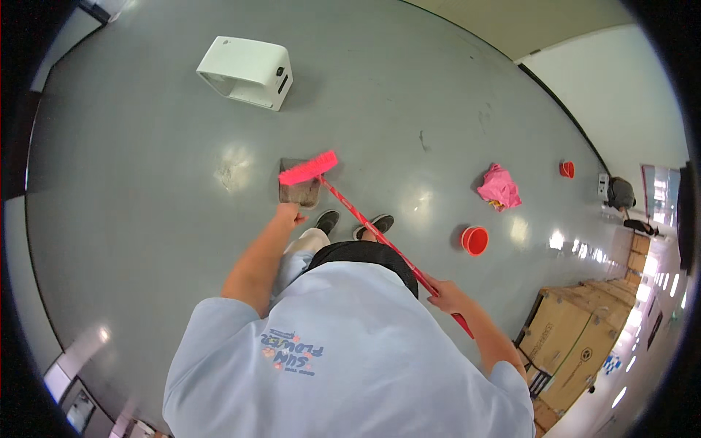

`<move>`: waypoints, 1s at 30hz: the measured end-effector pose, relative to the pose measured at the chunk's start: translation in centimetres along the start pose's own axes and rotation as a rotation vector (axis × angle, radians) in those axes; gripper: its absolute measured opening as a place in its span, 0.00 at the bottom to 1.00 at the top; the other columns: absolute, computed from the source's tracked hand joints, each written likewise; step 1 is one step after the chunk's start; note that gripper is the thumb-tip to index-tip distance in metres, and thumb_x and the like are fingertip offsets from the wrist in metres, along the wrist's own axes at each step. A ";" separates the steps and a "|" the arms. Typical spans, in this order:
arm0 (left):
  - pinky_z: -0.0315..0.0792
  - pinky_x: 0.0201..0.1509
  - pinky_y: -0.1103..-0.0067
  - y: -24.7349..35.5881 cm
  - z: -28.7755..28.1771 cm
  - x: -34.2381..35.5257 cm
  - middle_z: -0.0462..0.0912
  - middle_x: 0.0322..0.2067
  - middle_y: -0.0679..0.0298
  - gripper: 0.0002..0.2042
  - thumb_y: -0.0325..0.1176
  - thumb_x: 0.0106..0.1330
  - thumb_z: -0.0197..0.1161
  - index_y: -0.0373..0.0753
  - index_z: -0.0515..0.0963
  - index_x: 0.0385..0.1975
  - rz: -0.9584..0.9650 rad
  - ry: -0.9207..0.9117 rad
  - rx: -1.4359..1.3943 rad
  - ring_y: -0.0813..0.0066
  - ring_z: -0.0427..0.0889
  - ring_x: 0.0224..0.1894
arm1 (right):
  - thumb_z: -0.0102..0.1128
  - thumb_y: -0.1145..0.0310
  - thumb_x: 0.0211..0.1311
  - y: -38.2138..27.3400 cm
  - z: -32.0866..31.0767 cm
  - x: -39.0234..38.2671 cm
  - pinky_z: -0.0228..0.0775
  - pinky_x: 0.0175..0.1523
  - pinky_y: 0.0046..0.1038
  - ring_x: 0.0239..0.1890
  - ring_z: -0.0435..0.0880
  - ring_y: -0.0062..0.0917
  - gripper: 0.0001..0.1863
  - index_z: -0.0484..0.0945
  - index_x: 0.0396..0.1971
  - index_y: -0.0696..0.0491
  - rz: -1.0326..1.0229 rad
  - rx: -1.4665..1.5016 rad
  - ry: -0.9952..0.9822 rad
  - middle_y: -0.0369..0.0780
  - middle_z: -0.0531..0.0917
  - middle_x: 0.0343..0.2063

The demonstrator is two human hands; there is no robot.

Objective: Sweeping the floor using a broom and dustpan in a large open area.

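Two brown cardboard boxes (pixel 577 339), stacked side by side, boxy, dark round emblem on one face. They sit on the floor well to the right of the right grip (pixel 447 296), slightly below it. Pale label patch on the nearer box, blurred.

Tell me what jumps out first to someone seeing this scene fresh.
The bright pink broom at centre, its head over a grey dustpan that the left hand holds on the grey floor. The right hand grips its red handle. A white box lies beyond; a red bowl sits right.
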State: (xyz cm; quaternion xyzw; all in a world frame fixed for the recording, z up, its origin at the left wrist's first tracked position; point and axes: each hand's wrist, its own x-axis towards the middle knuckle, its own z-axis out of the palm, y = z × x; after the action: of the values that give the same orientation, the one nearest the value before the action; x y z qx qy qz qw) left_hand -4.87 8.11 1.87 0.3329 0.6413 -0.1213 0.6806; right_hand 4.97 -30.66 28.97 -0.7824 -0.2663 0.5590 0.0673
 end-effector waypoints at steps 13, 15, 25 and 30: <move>0.75 0.20 0.68 0.1 -4.9 -1.1 0.66 0.19 0.54 0.01 0.21 0.50 0.47 0.31 0.66 0.20 0.020 0.018 0.276 0.64 0.70 0.17 | 0.51 0.70 0.43 2.7 0.2 15.8 0.69 0.26 0.31 0.19 0.76 0.33 0.38 0.46 0.57 0.50 0.091 0.134 0.493 0.48 0.76 0.21; 0.75 0.20 0.68 0.4 -4.8 -0.7 0.67 0.19 0.54 0.02 0.22 0.51 0.48 0.32 0.66 0.20 0.031 0.022 0.327 0.63 0.70 0.17 | 0.51 0.71 0.43 2.2 1.9 15.0 0.69 0.27 0.31 0.20 0.76 0.34 0.37 0.47 0.57 0.49 0.227 0.155 0.400 0.48 0.76 0.21; 0.73 0.17 0.65 0.7 -2.8 2.2 0.67 0.18 0.52 0.04 0.25 0.53 0.48 0.31 0.66 0.25 0.014 -0.007 0.449 0.60 0.69 0.15 | 0.50 0.72 0.45 -1.1 4.4 -2.8 0.65 0.19 0.24 0.12 0.70 0.21 0.38 0.45 0.58 0.47 0.147 0.578 -0.064 0.38 0.70 0.14; 0.73 0.17 0.66 1.1 -3.1 1.1 0.66 0.16 0.53 0.03 0.24 0.52 0.48 0.30 0.66 0.22 -0.014 -0.036 0.565 0.60 0.69 0.14 | 0.49 0.73 0.46 -1.8 4.1 -6.3 0.63 0.18 0.23 0.12 0.69 0.20 0.36 0.47 0.58 0.49 0.196 0.667 -0.029 0.37 0.70 0.14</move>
State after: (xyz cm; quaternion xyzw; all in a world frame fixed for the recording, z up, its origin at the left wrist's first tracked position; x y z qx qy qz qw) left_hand -6.53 11.16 1.25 0.5025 0.5721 -0.3058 0.5715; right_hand -0.86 -33.01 33.45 -0.7311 0.0066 0.6302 0.2613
